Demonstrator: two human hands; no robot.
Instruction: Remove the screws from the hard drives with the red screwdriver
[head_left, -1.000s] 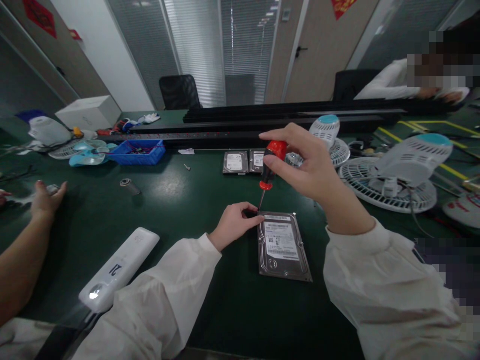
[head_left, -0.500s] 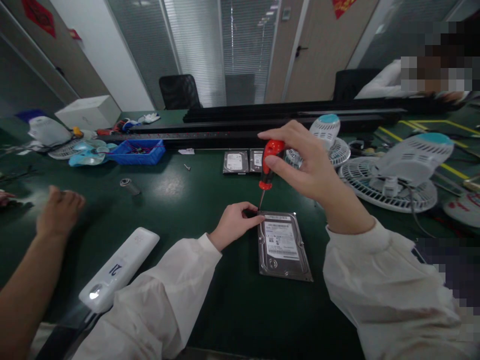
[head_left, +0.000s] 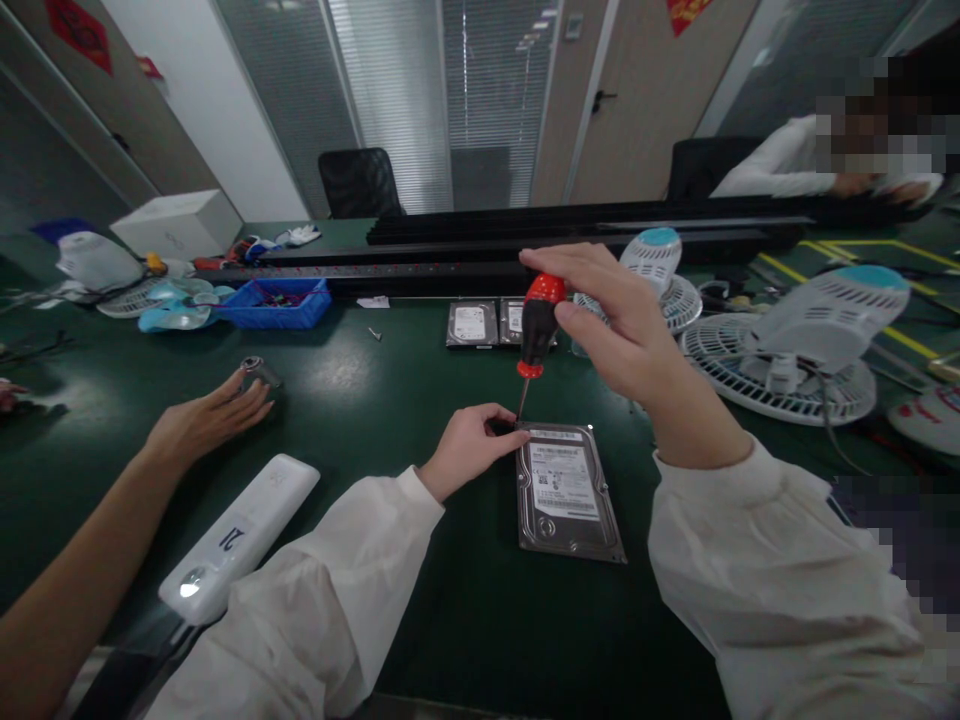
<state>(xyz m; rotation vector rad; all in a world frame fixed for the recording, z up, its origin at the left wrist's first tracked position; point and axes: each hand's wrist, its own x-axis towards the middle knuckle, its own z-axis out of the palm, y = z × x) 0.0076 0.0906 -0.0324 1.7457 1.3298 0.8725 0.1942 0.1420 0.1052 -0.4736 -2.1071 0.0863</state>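
A silver hard drive point(head_left: 568, 492) with a white label lies flat on the green table in front of me. My right hand point(head_left: 619, 325) is closed round the red and black handle of a screwdriver point(head_left: 536, 335), held upright with its tip at the drive's far left corner. My left hand point(head_left: 471, 447) rests beside that corner, fingers curled and pinched against the drive's edge near the tip.
A co-worker's bare hand point(head_left: 206, 420) reaches from the left to a small metal cylinder point(head_left: 259, 371). A white device marked 21 point(head_left: 238, 537) lies near left. Two more hard drives point(head_left: 486, 323), a blue bin point(head_left: 276, 303) and white fans point(head_left: 787, 350) stand farther back.
The co-worker's hand has swept from the far left toward the metal cylinder. My right hand has shifted its fingers on the screwdriver handle; the tip stays at the drive's corner.
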